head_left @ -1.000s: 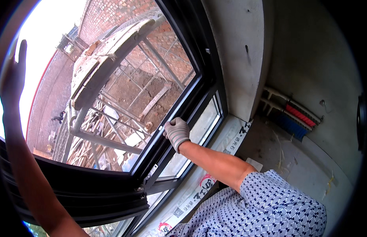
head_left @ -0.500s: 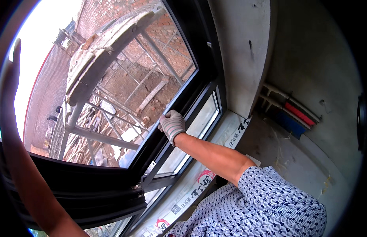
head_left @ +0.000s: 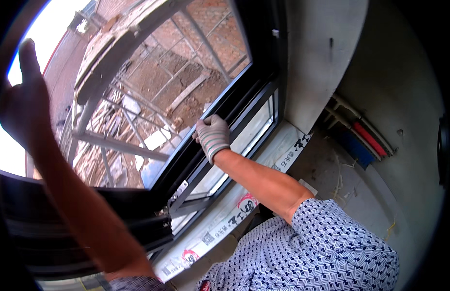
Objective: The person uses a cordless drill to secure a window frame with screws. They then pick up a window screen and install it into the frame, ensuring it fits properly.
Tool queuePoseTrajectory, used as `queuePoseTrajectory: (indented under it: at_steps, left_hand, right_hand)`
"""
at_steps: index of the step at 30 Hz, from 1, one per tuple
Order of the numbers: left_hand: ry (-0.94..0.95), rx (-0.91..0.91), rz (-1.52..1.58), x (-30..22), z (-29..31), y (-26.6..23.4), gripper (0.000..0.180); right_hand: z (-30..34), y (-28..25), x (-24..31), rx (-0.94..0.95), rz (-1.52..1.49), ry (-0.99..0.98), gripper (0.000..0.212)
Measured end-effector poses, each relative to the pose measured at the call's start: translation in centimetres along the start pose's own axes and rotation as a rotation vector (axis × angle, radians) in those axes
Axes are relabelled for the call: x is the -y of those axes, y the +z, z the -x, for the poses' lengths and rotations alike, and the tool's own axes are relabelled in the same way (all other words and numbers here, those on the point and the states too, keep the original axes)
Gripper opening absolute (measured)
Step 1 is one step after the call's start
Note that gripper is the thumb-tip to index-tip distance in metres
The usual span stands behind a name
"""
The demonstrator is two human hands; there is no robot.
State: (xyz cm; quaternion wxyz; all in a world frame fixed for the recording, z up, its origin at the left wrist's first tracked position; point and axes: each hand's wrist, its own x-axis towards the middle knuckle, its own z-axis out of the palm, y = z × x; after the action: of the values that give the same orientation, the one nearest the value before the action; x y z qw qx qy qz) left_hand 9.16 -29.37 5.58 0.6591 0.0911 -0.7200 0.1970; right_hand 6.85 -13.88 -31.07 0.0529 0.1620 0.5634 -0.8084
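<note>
My right hand (head_left: 213, 135), in a light knitted glove with thin stripes, is closed over the lower rail of a black window frame (head_left: 186, 157). Its fingers curl over the edge beside the glass. Up at the far left is my left hand (head_left: 27, 109), dark against the bright sky, with the thumb pointing up. Its other fingers are in shadow near the picture's rim, and what they touch is hidden. Below the right hand, a narrow lower pane (head_left: 246, 138) sits in the frame. A small metal fitting (head_left: 179, 191) shows at the frame's lower corner.
A sill (head_left: 225, 208) wrapped in printed white film runs along the window. Red and blue items (head_left: 365, 140) lie by pale pipes (head_left: 348, 119) at the right wall. Outside the glass are scaffolding (head_left: 123, 145), rubble and a brick wall (head_left: 225, 34).
My left hand and forearm have moved inward to the right, showing more of the hand. The view has shifted slightly. The right hand keeps its hold on the frame.
</note>
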Motion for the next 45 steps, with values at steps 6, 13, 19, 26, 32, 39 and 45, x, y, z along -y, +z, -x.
queuePoseTrajectory:
  at_steps: [6,13,19,26,32,39,45]
  left_hand:
    - [-0.203,0.242,0.858,-8.6,23.3,-6.9,0.011]
    - [-1.08,1.04,0.785,-7.4,36.9,-11.1,0.039]
    - [-1.725,0.813,1.097,-6.2,37.6,-9.7,0.046]
    - [-1.807,0.734,1.07,-6.6,37.2,-9.4,0.045]
    - [-1.764,0.739,1.041,-6.7,37.1,-9.5,0.047]
    - [-1.669,0.701,1.002,-7.1,37.6,-9.8,0.048]
    - [-1.514,0.73,0.937,-7.7,37.7,-9.4,0.039]
  right_hand:
    - [0.2,-1.4,1.7,0.062,-0.09,0.078,0.011]
    - [0.0,-1.4,1.6,0.075,-0.125,0.062,0.008]
    - [0.0,-1.7,1.7,0.061,-0.029,0.006,0.011]
    - [-0.4,-2.1,1.7,0.079,0.006,0.015,0.014]
    - [-0.8,-2.7,1.6,0.122,0.041,-0.007,0.014]
    - [-1.4,-3.2,1.7,0.098,0.108,-0.017,0.017]
    - [-1.7,-3.7,2.0,0.201,0.089,-0.006,0.016]
